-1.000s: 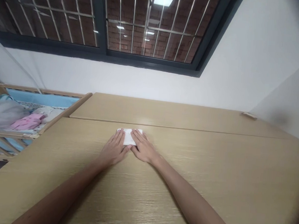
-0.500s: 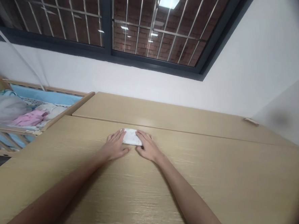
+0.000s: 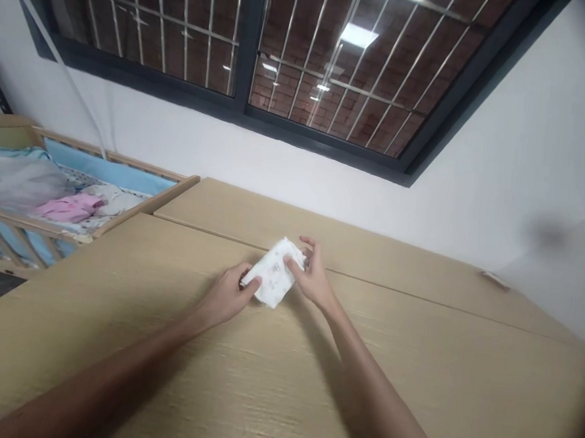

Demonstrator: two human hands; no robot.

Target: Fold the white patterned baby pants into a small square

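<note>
A small, flat bundle of folded white cloth (image 3: 273, 278) with faint grey printed figures is raised and tilted above the wooden tabletop (image 3: 204, 372). My left hand (image 3: 229, 293) grips its lower left corner, thumb on top and fingers tucked behind. At the right edge, my right hand (image 3: 313, 273) pinches the cloth with the thumb on its face; the index finger sticks out past it, and the other fingers are partly hidden. Whether it is a garment or another piece of cloth I cannot tell.
A wooden crib (image 3: 175, 191) with blue padding adjoins the left side. Pink cloth (image 3: 70, 207) and white bedding lie inside it. A small pale object (image 3: 495, 279) rests near the back right. Behind stands a white wall with a dark-framed barred window (image 3: 245, 57).
Both hands lay on the folded cloth flat against the tabletop; now they grip it, and it has come up and turned at a slant. The camera view has tilted.
</note>
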